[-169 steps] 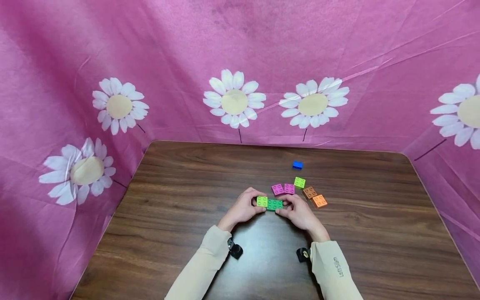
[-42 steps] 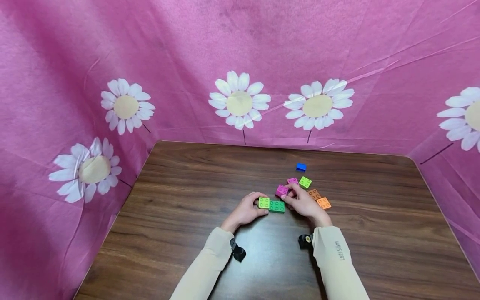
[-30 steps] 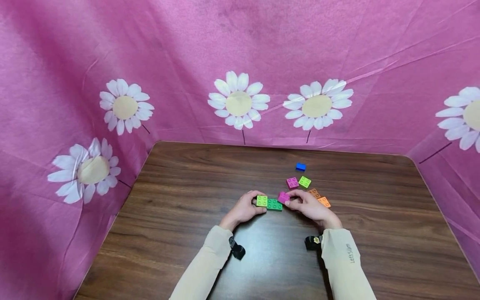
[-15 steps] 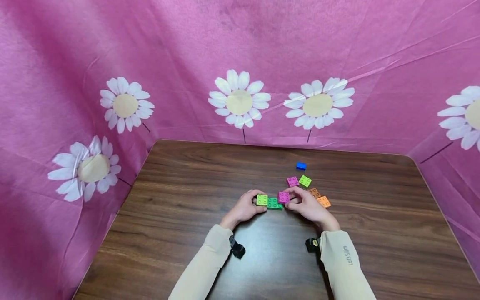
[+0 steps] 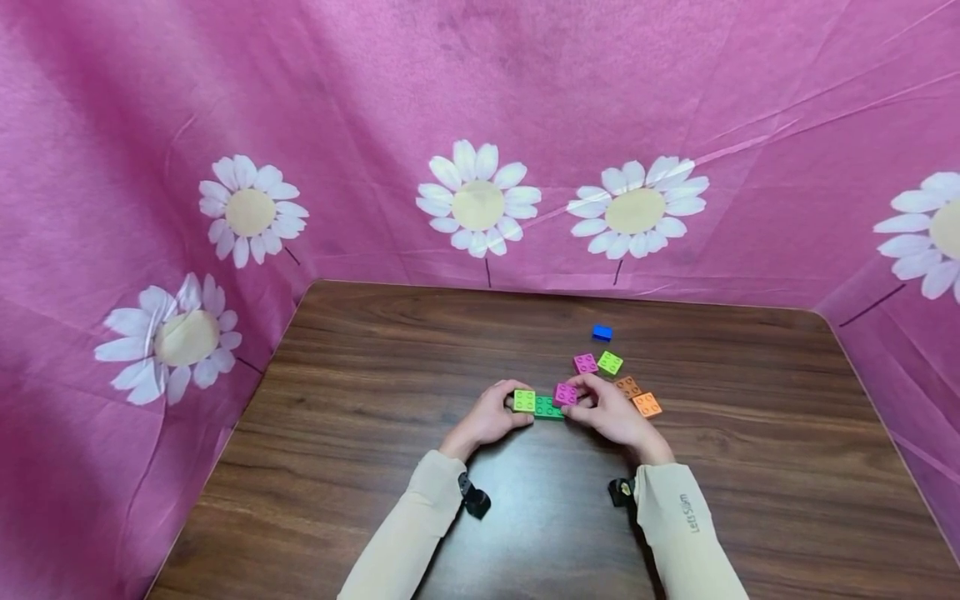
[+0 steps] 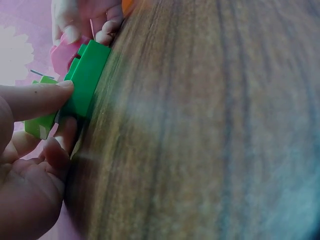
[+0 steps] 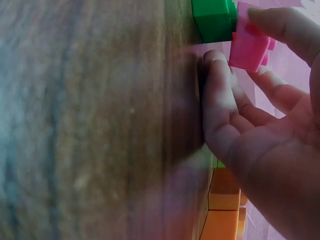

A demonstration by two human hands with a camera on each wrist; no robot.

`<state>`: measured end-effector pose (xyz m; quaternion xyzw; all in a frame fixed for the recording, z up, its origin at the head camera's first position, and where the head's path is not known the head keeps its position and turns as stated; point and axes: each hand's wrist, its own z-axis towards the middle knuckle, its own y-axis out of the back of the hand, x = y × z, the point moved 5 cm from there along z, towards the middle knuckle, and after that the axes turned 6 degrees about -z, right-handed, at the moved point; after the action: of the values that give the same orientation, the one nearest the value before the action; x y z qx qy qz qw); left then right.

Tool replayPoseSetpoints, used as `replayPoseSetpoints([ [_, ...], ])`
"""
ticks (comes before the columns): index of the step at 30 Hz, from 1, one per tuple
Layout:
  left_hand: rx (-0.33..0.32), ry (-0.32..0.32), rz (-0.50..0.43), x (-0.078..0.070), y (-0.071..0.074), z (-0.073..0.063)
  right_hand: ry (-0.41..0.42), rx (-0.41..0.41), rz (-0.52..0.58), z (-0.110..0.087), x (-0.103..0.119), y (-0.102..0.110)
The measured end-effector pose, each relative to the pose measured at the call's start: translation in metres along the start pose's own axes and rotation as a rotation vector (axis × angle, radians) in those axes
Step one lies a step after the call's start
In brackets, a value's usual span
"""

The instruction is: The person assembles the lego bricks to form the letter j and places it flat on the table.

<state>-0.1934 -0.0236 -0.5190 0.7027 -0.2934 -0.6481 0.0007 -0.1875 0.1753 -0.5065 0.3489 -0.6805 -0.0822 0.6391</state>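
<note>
A lime brick (image 5: 524, 401) sits on the left end of a longer green brick (image 5: 548, 407). My left hand (image 5: 491, 417) pinches this pair between thumb and fingers; in the left wrist view the thumb (image 6: 42, 97) lies along their side. My right hand (image 5: 611, 417) pinches a magenta brick (image 5: 566, 394) by its sides, over the green brick's right end. From the right wrist, the magenta brick (image 7: 250, 42) looks slightly tilted against the green studs and juts past the green brick's end (image 7: 215, 22). Whether it is pressed down, I cannot tell.
Behind my right hand lie another magenta brick (image 5: 585, 363) and a lime brick (image 5: 611, 362). A brown brick (image 5: 627, 387) and an orange brick (image 5: 647, 405) are right of it. A blue brick (image 5: 602, 333) lies farther back on the wooden table (image 5: 390, 350).
My right hand let go of the green brick, took the nearer magenta brick and brought it over the green brick's right end, lately shifting slightly left. My left hand keeps its hold.
</note>
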Motion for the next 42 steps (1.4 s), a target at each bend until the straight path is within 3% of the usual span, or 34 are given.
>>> replayPoseSetpoints([
  [9, 0.003, 0.003, -0.006, -0.001, 0.0, -0.001, -0.035, -0.005, -0.01, -0.001, -0.002, 0.002],
  [19, 0.004, 0.011, -0.009, 0.001, -0.001, -0.001, -0.004, 0.035, -0.025, -0.004, -0.004, 0.0],
  [32, -0.01, 0.003, 0.001, -0.003, 0.002, -0.002, 0.028, 0.047, -0.156, -0.003, 0.006, 0.004],
  [42, -0.001, 0.005, -0.007, -0.004, 0.001, -0.002, 0.089, 0.038, -0.34, -0.002, 0.022, 0.007],
])
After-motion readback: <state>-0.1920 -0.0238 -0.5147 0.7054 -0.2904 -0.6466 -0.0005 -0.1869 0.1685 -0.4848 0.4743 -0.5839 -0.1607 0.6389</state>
